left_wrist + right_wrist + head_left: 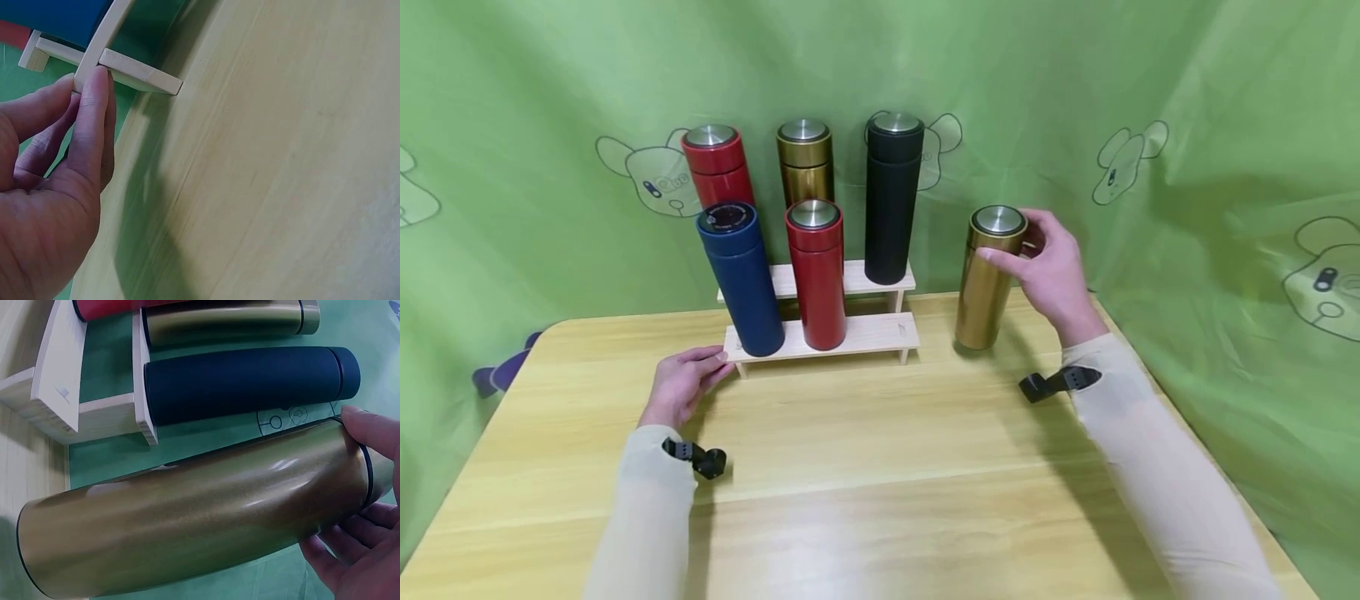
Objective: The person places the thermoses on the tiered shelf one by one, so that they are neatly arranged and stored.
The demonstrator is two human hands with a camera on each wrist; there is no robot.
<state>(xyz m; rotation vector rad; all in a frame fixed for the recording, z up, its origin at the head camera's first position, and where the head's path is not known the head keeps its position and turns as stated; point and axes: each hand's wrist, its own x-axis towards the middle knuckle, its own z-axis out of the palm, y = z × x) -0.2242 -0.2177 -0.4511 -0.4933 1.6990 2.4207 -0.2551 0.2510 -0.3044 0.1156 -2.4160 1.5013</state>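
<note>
My right hand (1054, 271) grips a gold thermos bottle (983, 296) near its silver-topped lid, thumb on one side and fingers on the other. The bottle is slightly tilted, right of a two-step wooden stand (880, 332); whether its base touches the table cannot be told. At the stand's left end, my left hand (683, 385) pinches the lower board's corner between thumb and fingers (90, 119). On that lower step stand a blue thermos (743, 287) and a red thermos (817, 283). The upper step bears another red thermos (718, 171), a gold one (806, 167) and a black one (892, 208).
The wooden table (850, 467) runs back to a green curtain (1000, 67) with printed bear faces, which also hangs along both sides. Front bottles partly hide those behind. A purple shape (505, 372) shows beyond the table's left edge.
</note>
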